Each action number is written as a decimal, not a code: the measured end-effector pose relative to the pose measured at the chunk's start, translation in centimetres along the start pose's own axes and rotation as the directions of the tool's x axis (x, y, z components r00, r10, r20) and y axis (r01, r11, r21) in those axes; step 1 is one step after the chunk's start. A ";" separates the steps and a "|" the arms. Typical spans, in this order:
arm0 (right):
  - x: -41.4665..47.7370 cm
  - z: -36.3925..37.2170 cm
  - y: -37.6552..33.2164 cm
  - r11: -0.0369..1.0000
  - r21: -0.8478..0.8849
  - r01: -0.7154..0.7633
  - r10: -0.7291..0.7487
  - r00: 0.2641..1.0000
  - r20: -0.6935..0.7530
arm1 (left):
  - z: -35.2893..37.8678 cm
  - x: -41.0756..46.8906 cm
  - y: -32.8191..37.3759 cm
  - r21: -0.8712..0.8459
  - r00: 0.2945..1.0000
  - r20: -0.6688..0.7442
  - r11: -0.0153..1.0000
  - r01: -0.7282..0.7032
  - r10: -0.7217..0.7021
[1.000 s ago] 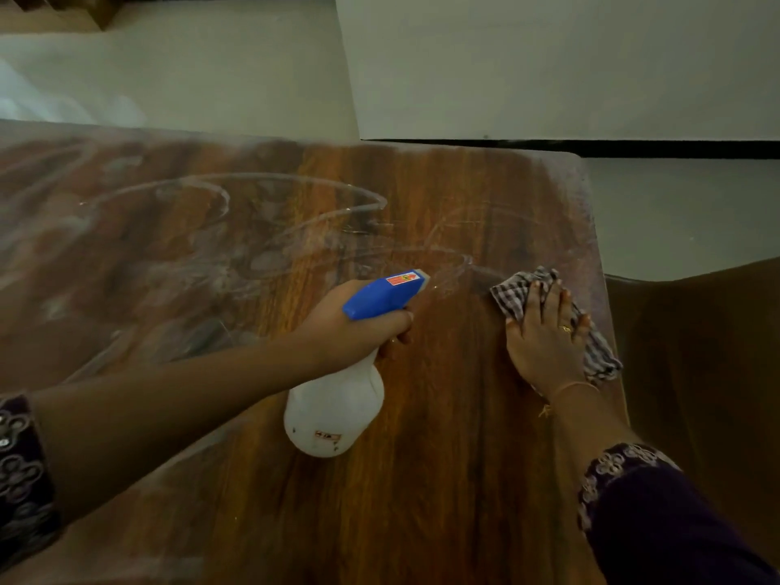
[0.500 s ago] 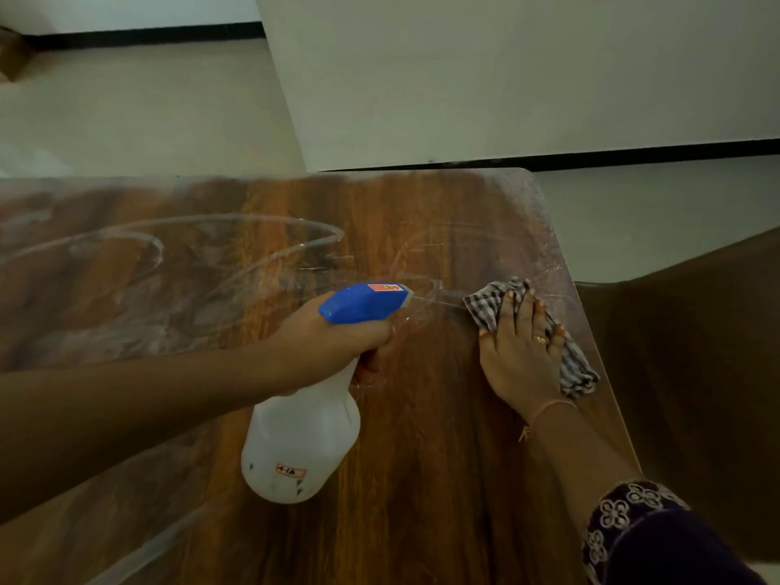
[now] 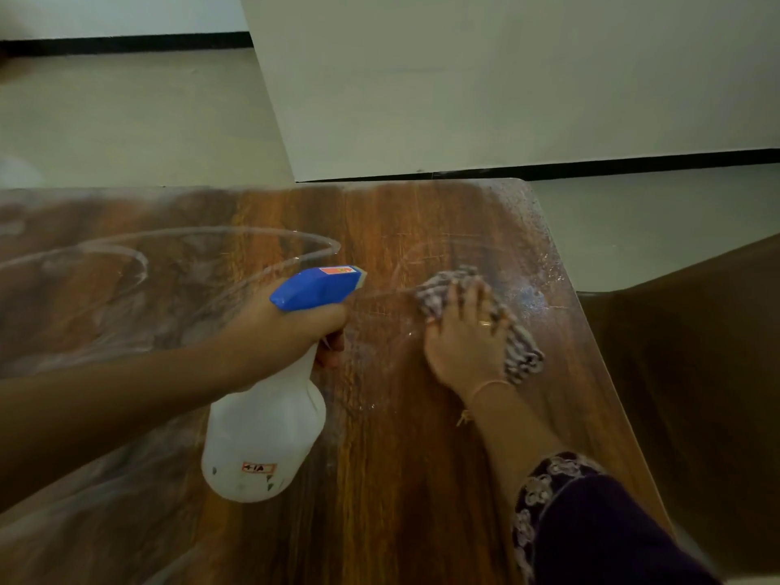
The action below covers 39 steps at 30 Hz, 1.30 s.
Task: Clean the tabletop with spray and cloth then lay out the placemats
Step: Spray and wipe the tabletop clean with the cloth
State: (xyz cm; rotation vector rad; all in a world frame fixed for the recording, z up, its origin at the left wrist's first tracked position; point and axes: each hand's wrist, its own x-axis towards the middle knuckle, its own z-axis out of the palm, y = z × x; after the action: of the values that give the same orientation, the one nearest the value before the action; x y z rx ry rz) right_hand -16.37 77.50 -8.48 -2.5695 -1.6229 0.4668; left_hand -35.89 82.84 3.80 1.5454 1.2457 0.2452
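Cloth (image 3: 522, 356), checked and bunched, is pressed to the wooden tabletop (image 3: 422, 479) right of the frame's centre, close to the table's right edge. Its middle is covered by the right hand (image 3: 460, 339), whose fingers are laid fairly straight over it rather than curled round it. Crumpled ends of fabric are seen beyond the fingertips and past the hand's outer side. Cloth and fingers are slightly blurred. A ring (image 3: 485, 323) is worn on one finger, a thin bracelet (image 3: 485, 386) at the wrist, and a dark embroidered sleeve (image 3: 591, 529) at lower right.

Just left of the cloth, a spray bottle (image 3: 261, 441) is gripped by the left hand (image 3: 291, 327), with the fingers wrapped round its neck under the blue trigger head (image 3: 316, 285). The nozzle is pointed right, toward the cloth but apart from it. The white body is tilted toward the lower centre of the frame.

Pale curved wipe streaks (image 3: 169, 268) are spread over the table's left half, and fine droplets (image 3: 536, 289) are scattered near its right edge. Pale floor (image 3: 126, 120) and a white wall (image 3: 506, 78) with dark skirting are seen above, and a dark brown shape (image 3: 683, 373) at far right.
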 end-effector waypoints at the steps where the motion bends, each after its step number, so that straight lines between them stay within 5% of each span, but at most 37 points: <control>1: -0.7 0.5 -1.1 0.993 -0.010 0.117 -0.117 0.993 0.002 | -0.1 0.6 -0.2 -0.005 0.999 -0.007 0.999 0.044 -0.044; 4: -3.9 1.2 -2.5 0.936 -0.002 0.353 -0.352 0.934 0.068 | 0.1 1.3 -0.1 -0.012 0.999 -0.001 0.999 0.035 -0.035; 6: -5.6 1.2 -1.0 0.941 -0.005 0.337 -0.336 0.939 0.070 | 0.4 1.3 0.5 -0.011 0.999 0.006 0.999 -0.038 0.039; 9: -6.3 0.8 3.2 0.998 -0.047 0.043 -0.045 0.999 -0.031 | 0.6 2.1 0.8 -0.048 0.998 0.054 0.999 0.015 -0.013; 12: -4.2 -0.7 7.3 0.961 -0.037 -0.273 0.271 0.961 -0.048 | 0.7 3.4 0.6 -0.081 0.994 0.073 0.993 0.087 -0.082; 15: -0.2 -2.1 8.6 0.932 -0.003 -0.362 0.361 0.932 -0.026 | 0.9 3.8 0.9 -0.085 0.996 0.084 0.996 0.037 -0.030; 21: 1.7 -2.2 8.7 0.951 -0.015 -0.310 0.310 0.950 -0.026 | 3.0 5.9 2.7 0.044 0.962 0.233 0.989 0.138 -0.145; 26: 1.1 -1.9 8.8 0.960 -0.047 -0.275 0.271 0.960 -0.076 | 4.3 5.6 7.2 0.028 0.968 0.201 0.987 -0.158 0.149; 34: 1.2 -1.9 8.6 0.961 -0.047 -0.272 0.268 0.960 -0.077 | 6.6 8.0 9.9 0.025 0.962 0.197 0.980 -0.198 0.190; 39: 1.2 -1.5 8.6 0.963 -0.037 -0.267 0.263 0.959 -0.102 | 7.0 8.8 10.3 0.117 0.962 0.057 0.955 -0.272 0.267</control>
State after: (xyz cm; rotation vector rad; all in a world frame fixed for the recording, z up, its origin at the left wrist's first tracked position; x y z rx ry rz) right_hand -7.95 74.91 -9.13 -2.8131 -1.2814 0.3143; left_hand -21.34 86.97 5.54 1.8209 1.0314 0.3157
